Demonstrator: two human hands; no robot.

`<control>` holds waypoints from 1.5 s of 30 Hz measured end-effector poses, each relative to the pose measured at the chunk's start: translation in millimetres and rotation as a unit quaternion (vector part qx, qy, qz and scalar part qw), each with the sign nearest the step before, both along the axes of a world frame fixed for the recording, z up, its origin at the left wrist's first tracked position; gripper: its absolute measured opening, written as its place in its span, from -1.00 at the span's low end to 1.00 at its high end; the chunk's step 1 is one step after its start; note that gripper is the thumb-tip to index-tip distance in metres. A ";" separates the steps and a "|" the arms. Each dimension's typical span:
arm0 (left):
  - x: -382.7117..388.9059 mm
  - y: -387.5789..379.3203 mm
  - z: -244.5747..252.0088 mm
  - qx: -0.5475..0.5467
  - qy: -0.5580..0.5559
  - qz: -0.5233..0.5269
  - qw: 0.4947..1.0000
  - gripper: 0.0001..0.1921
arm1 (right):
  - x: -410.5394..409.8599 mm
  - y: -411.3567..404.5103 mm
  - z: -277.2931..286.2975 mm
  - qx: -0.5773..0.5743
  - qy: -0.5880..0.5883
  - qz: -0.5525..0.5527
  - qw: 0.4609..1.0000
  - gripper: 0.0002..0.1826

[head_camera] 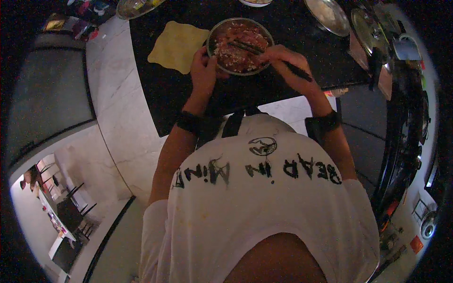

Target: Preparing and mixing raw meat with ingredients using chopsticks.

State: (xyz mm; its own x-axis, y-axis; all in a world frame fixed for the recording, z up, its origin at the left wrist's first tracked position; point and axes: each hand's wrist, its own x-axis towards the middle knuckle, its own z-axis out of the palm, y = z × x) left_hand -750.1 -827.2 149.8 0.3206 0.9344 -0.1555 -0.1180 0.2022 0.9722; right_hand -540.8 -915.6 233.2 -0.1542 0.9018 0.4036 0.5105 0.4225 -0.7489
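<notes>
A round metal bowl (220, 67) of raw minced meat (235, 53), flecked with white bits, sits on the dark countertop in front of me. My left hand (204, 67) grips its left side, with the thumb near the rim. From the right, my right hand (283, 60) holds dark chopsticks (247, 46) whose far ends rest in the meat. Their back ends stick out past my palm toward the lower right. Left of the bowl, a flat, pale yellow sheet with wavy edges (178, 46), perhaps dough, lies close to my left hand.
On the dark counter (170, 95), a metal dish (138, 7) stands at the far left and a white bowl (255, 3) at the back. A metal bowl with pale contents (327, 16) and a glass lid (370, 32) are at the right. The counter's front edge borders my body.
</notes>
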 end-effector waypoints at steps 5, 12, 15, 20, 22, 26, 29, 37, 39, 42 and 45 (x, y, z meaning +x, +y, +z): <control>0.2 -0.1 0.9 -0.005 -0.007 0.010 1.000 -0.60 | 19.5 -11.2 21.0 -0.085 0.042 0.001 0.995 -0.85; 1.2 0.5 0.4 -0.011 0.016 -0.002 1.000 -0.58 | 9.5 20.3 5.8 -0.026 0.098 -0.130 0.986 -0.83; 2.7 -0.3 -1.6 -0.010 -0.002 0.007 1.000 -0.59 | 4.7 5.9 -5.7 -0.059 0.060 -0.086 0.993 -0.82; 0.4 0.0 0.9 -0.021 0.025 0.009 0.999 -0.61 | 22.7 -12.4 28.0 -0.072 0.055 -0.059 0.994 -0.78; 0.1 0.2 0.0 -0.018 0.027 0.013 0.999 -0.59 | 23.6 -27.2 58.8 -0.159 0.226 -0.139 0.951 -0.63; -1.5 0.7 2.3 -0.013 0.015 0.000 1.000 -0.55 | 33.2 -49.4 71.8 -0.161 0.264 -0.120 0.943 -0.47; -0.1 2.1 9.9 -0.008 0.027 -0.039 0.999 -0.52 | 24.3 -42.8 40.6 -0.186 0.167 -0.111 0.962 -0.49; -0.5 4.7 7.6 -0.029 0.024 -0.048 0.998 -0.53 | 8.1 -2.9 12.5 -0.070 0.222 -0.193 0.953 -0.50; -0.8 4.6 4.5 -0.021 0.027 -0.039 0.999 -0.53 | -1.4 0.9 25.9 -0.066 0.248 -0.186 0.948 -0.50; -1.6 5.1 2.1 0.001 0.031 -0.036 0.999 -0.54 | -10.0 10.0 33.6 -0.062 0.235 -0.182 0.953 -0.52; -0.1 1.8 6.1 -0.002 0.042 -0.036 0.998 -0.54 | -18.1 15.0 30.1 -0.063 0.193 -0.178 0.963 -0.49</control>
State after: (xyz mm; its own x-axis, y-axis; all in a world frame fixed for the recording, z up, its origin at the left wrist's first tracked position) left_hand -750.2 -825.4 155.9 0.3726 0.9085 -0.1889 -0.0207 0.2117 0.9771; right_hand -558.9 -900.6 263.3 0.3135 0.9152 0.2532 0.2786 0.1662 -0.9459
